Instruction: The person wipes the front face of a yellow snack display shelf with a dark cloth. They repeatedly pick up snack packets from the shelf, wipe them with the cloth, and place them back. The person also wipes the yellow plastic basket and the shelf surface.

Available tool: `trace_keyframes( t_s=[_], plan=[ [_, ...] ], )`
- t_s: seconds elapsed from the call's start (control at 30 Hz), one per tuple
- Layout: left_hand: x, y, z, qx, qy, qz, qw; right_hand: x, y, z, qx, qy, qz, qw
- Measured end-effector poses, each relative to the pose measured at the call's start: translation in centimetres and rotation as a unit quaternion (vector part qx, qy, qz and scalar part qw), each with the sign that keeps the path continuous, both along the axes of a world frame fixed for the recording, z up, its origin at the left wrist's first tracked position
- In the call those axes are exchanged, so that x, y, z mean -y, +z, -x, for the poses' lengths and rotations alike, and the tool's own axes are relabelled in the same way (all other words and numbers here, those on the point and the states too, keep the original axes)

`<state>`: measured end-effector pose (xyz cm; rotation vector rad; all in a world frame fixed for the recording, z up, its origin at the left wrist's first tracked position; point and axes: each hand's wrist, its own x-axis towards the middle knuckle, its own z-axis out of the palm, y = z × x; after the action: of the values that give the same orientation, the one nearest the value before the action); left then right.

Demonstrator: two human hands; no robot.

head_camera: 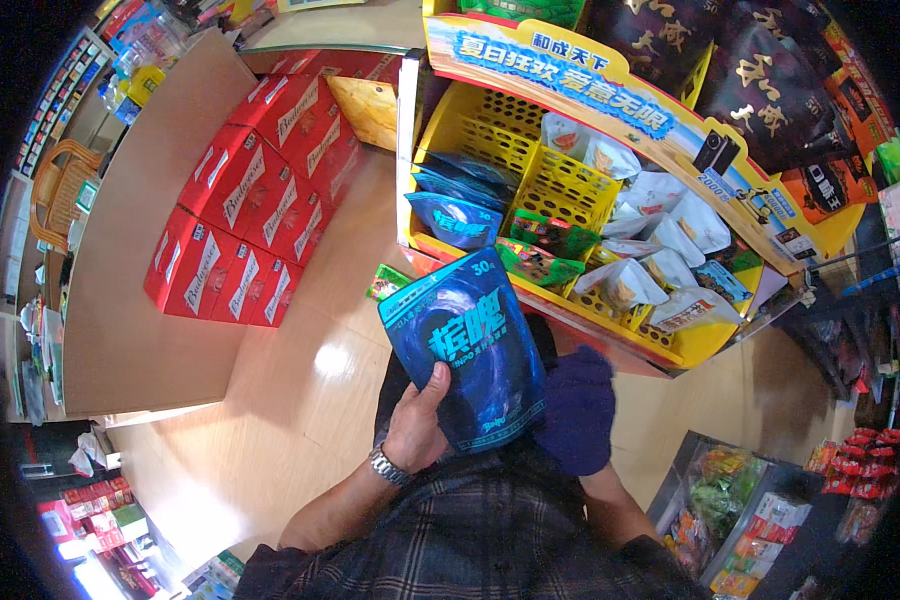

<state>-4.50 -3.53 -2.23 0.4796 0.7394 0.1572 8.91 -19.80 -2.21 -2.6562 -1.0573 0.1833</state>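
Note:
My left hand (416,429) grips a shiny blue plastic pouch (487,375) by its lower left side, thumb across the front. The pouch is tilted and bears large turquoise writing. A dark purple cloth (579,409) covers my right hand (596,482) down to the wrist, hiding the fingers. The cloth is by the pouch's lower right edge; whether they touch is unclear. Just beyond the pouch stands a yellow display rack (461,142). Similar blue pouches (454,219) fill its left compartment, with green packets (540,262) and white pouches (679,217) farther right.
Stacked red Budweiser cartons (244,217) stand beside a curved brown counter (146,225) on the left. A green packet (387,283) shows beside the rack's front corner. Large dark bags (772,90) sit on the rack's upper tier. Bagged goods (720,480) lie low at right.

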Motion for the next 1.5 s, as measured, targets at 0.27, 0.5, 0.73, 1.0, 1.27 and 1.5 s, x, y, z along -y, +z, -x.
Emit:
trace_keyframes(
  t_s=[0.27,0.5,0.73,1.0,1.27,1.5],
  plan=[
    [0.7,0.6,-1.1,-0.097,-0.152,-0.262,0.948,-0.8,1.1,2.9,-0.113,0.01,-0.038,0.993],
    [3.8,-2.6,1.6,0.038,-0.214,-0.604,0.767,-2.3,-3.9,3.6,-0.318,0.064,-0.165,0.931],
    [2.9,2.2,-0.6,-0.046,-0.276,-0.344,0.896,-1.0,-7.5,-2.3,-0.328,0.055,-0.056,0.942],
    [2.8,1.5,0.7,0.018,-0.252,-0.029,0.967,2.6,-7.7,-8.8,-0.327,-0.072,-0.057,0.94],
    [4.0,-1.5,-1.5,-0.036,-0.088,-0.262,0.96,0.4,-3.1,0.1,-0.51,-0.035,-0.278,0.813],
    [4.8,-1.8,-2.5,-0.164,0.032,-0.244,0.955,-1.4,-2.0,3.9,-0.555,-0.012,-0.308,0.772]
  ],
)
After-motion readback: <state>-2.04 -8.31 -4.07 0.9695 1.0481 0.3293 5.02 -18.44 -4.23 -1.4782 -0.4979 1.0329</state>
